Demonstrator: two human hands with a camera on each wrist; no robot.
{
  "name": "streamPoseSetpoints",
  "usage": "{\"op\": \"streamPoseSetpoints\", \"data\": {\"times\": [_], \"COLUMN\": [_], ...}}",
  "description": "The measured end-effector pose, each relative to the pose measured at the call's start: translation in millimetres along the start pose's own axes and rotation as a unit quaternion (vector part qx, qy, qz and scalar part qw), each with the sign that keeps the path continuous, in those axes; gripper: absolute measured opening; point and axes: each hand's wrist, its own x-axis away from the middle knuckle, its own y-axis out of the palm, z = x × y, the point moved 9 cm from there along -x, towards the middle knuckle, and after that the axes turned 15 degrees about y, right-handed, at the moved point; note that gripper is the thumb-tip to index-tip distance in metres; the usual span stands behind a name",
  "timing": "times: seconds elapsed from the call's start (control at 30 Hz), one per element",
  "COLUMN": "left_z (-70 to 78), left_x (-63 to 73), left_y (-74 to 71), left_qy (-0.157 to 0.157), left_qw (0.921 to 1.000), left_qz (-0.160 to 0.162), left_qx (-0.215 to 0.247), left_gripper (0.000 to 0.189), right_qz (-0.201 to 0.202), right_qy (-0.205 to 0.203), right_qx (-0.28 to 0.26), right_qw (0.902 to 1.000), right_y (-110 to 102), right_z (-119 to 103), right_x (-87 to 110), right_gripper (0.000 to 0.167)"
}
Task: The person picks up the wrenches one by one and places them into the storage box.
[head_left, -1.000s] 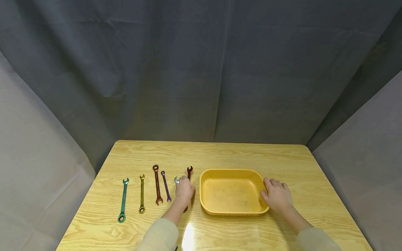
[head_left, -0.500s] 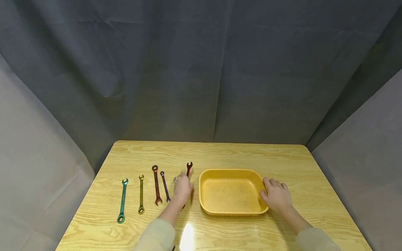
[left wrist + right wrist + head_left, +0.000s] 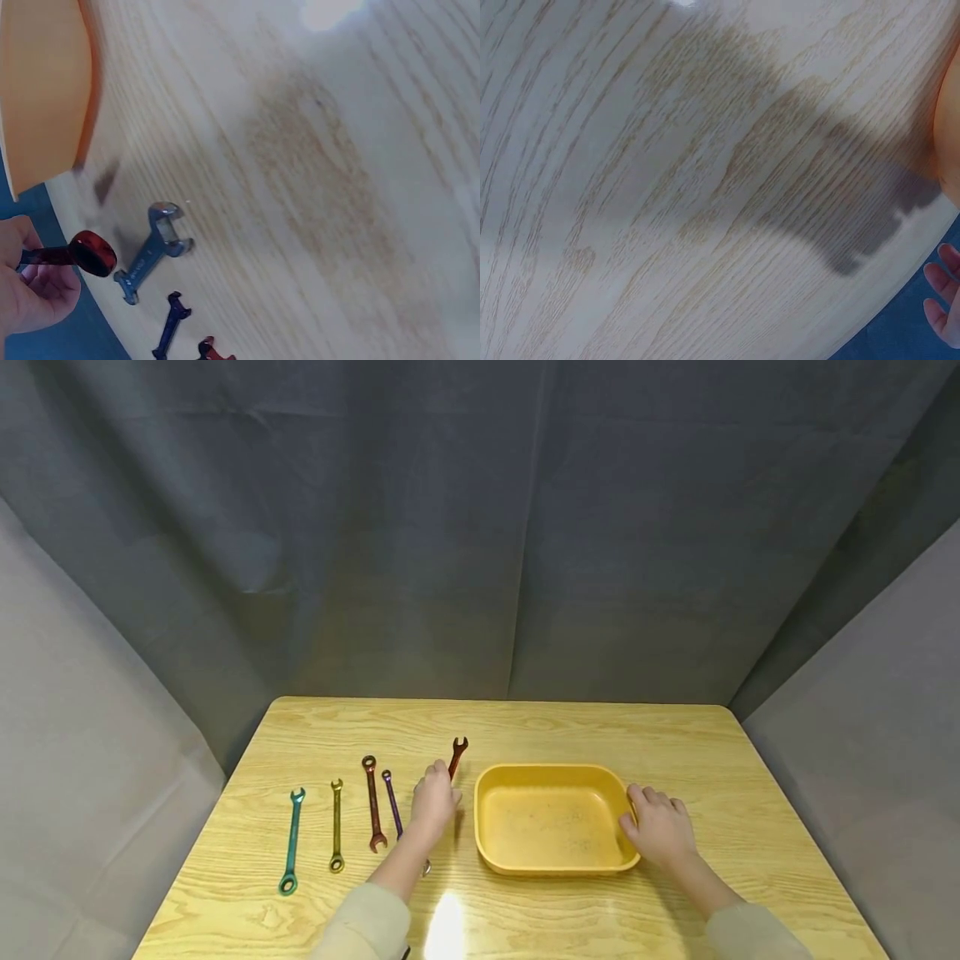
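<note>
In the head view, my left hand (image 3: 435, 797) grips a red wrench (image 3: 458, 756), its forked end pointing away and up past the fingers. The left wrist view shows the wrench's ring end (image 3: 94, 253) sticking out of the fist above the table. Under that hand lies a silver wrench (image 3: 154, 251), mostly hidden from the head camera. My right hand (image 3: 662, 828) holds the right rim of a yellow plastic tray (image 3: 555, 870), thumb over the edge. At the side of the right wrist view, several of its fingertips show beside the tray wall (image 3: 951, 135).
Left of the silver wrench lie a purple wrench (image 3: 393, 802), a dark red wrench (image 3: 373, 806), a yellow-green wrench (image 3: 337, 827) and a teal wrench (image 3: 292, 839), roughly parallel on the wooden table (image 3: 585, 731). Grey cloth (image 3: 420, 568) hangs behind the table.
My left hand has lifted the red wrench off the table; its forked end has risen and tilted right. The right hand and tray have stayed in place.
</note>
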Motion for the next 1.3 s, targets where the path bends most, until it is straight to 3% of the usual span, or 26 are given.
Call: {"op": "streamPoseSetpoints", "data": {"times": [0.33,0.63,0.83,1.3], "left_z": [34.5,69.4,91.7,131.1], "left_x": [-9.2,-12.4,-13.5,-9.2], "left_y": [-11.1,-8.2,-5.6,11.3], "left_qy": [0.071,0.142,0.189,0.27], "left_qw": [0.9966,0.9831,0.9685,0.9284], "left_qz": [-0.002,-0.034,-0.029,-0.051], "left_qx": [-0.043,-0.11,-0.159,-0.25], "left_gripper": [0.033,0.044,0.035,0.039], "right_qz": [-0.01,-0.012,-0.008,-0.018], "right_qy": [0.003,0.004,0.001,0.013], "right_qx": [-0.001,-0.007,-0.011,-0.006], "right_qw": [0.9999,0.9999,0.9999,0.9997], "right_y": [1,2,2,6], "right_z": [0,1,1,3], "right_x": [-2.2,-2.1,-2.0,-1.4], "right_gripper": [0.027,0.027,0.026,0.029]}}
